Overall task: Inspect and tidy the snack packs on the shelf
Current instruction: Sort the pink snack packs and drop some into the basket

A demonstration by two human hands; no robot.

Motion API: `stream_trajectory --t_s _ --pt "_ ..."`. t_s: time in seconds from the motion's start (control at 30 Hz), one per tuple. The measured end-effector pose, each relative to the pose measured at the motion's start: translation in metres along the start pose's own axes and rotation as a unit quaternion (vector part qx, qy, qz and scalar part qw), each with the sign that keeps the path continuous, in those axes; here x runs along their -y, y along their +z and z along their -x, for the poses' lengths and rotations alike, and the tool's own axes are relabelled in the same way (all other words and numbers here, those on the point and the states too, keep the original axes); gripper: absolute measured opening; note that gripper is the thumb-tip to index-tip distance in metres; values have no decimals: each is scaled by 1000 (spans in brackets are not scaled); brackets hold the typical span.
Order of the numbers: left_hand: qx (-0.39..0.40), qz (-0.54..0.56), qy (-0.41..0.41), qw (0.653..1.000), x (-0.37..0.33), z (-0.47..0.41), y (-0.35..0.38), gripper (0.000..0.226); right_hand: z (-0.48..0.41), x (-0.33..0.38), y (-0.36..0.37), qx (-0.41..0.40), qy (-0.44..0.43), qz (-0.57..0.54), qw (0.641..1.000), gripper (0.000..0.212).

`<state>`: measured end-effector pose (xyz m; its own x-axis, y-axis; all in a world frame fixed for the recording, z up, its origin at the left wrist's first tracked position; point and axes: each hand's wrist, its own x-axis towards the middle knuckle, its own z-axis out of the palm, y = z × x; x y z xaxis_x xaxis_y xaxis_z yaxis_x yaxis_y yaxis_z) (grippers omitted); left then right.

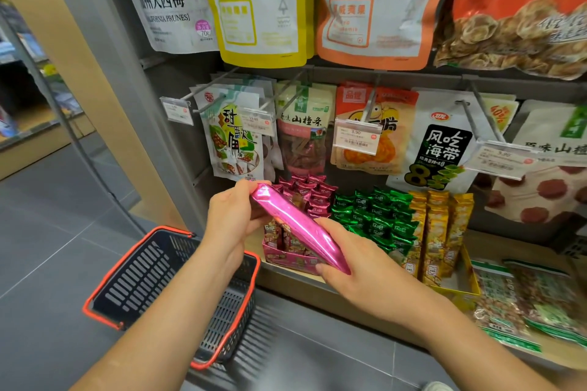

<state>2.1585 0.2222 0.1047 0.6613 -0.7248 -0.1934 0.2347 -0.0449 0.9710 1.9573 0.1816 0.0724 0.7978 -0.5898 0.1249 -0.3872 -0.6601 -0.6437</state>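
Lighting: bright, even and diffuse, with faint, soft shadows.
Glare: streaked highlights on the pink foil pack (295, 222) and sheen on the glossy hanging bags (374, 9).
Blur: motion smear across the basket (165, 279), near left.
Distortion: wide-angle bowing at the edges; far left background is soft.

The wooden shelf (505, 247) carries, from left to right, a pink carton (286, 259) of pink packs (314, 197), then green packs (374, 216) and yellow packs (436, 232), all touching. Flat green-edged bags (524, 305) lie at its near right.
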Motion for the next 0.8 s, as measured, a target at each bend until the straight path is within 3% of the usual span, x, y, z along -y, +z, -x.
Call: stream_trajectory --t_s 0.1,0.2,0.33,0.4,0.5,0.6,0.7,0.8 --pt "-18 -3 -19 1000 1 -4 -2 24 -1 -4 -5 2 4 2 1000 63" --pt "11 -43 1 999 2 -9 -8 22 -1 -7 -19 -16 22 -12 1000 52" --pt "120 -173 65 976 0 -14 -17 25 3 -11 -40 -37 81 -81 993 43" --pt "199 -148 71 966 -7 -13 -26 9 5 -10 -47 -24 101 -146 984 35" --pt "281 -106 84 950 -18 -15 -43 25 8 -5 -55 -14 121 -223 967 27" --pt "233 -126 111 958 -23 -17 -50 23 10 -3 -59 -4 128 -289 949 38" --pt "146 -161 103 971 -20 -23 -51 19 10 -4 -64 -36 123 -408 904 35" --pt "118 -256 122 952 -15 -26 -52 23 9 -4 -65 -102 131 -427 889 29"
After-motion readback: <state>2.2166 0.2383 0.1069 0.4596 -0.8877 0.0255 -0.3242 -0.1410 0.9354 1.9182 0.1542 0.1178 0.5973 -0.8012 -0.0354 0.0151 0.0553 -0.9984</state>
